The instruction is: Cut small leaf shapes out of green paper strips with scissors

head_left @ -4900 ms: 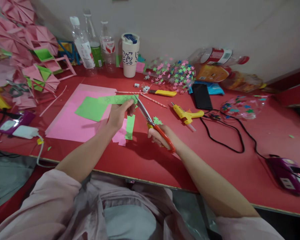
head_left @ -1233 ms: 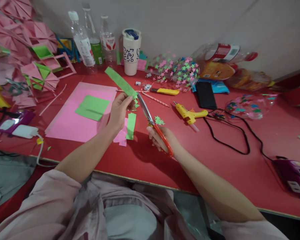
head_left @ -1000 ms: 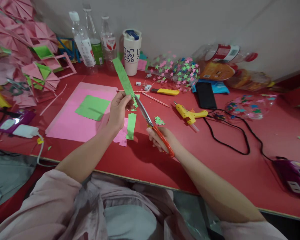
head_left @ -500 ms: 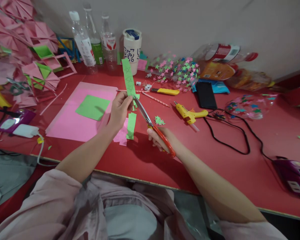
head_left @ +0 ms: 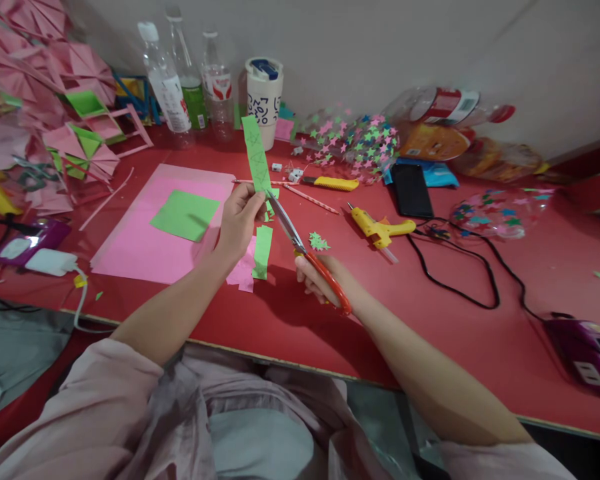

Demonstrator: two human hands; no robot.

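Between the fingertips of my left hand (head_left: 241,217) is the lower end of a green paper strip (head_left: 255,152), held upright, with star outlines drawn on it. My right hand (head_left: 319,277) is closed round the red handles of a pair of scissors (head_left: 300,245). The blade tips meet the strip's lower edge beside my left fingers. Below the blades lie a green paper piece (head_left: 263,252) and pink scraps (head_left: 243,267). A small pile of cut green stars (head_left: 319,241) rests just right of the blades.
Pink sheets (head_left: 130,247) with a green square (head_left: 186,215) lie at left. A yellow glue gun (head_left: 380,227), yellow cutter (head_left: 336,183) and phone (head_left: 412,191) are at right. Bottles (head_left: 166,83), a tumbler (head_left: 264,93) and bags of paper stars (head_left: 353,143) stand along the wall.
The upper end of the green strip has tilted very slightly left. Both hands and the scissors stay almost in the same place.
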